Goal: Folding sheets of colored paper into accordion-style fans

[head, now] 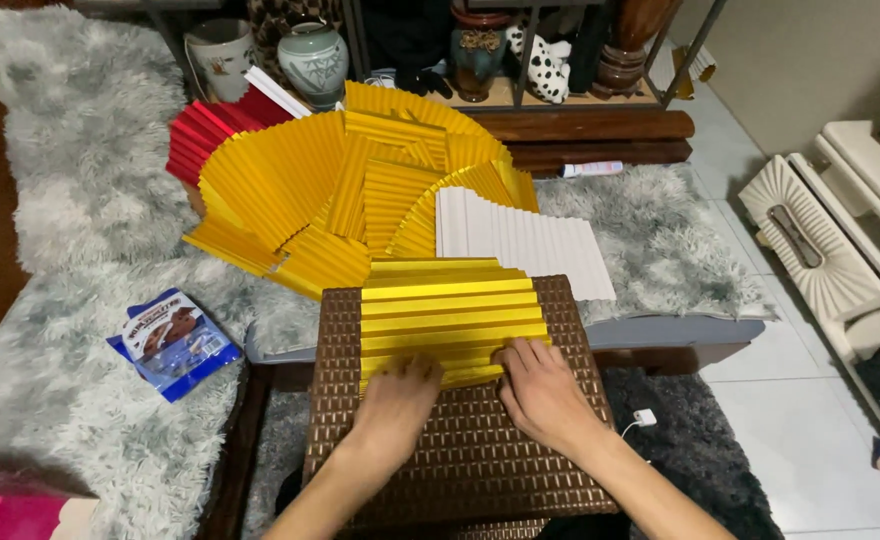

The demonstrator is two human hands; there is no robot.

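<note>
On the brown woven board (460,450): yellow pleated sheet (450,315) lies flat. Left hand (397,400) and right hand (540,393) press its near edge, fingers together on the fold. Likely mid-pleat; next crease wants even pressure. Beyond: yellow fan stack (330,190), white pleated sheet (520,240), grey rug (70,200), vases.

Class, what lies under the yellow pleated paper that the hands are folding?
A brown woven board lies under the yellow pleated paper. The paper and both hands cover its middle.
</note>
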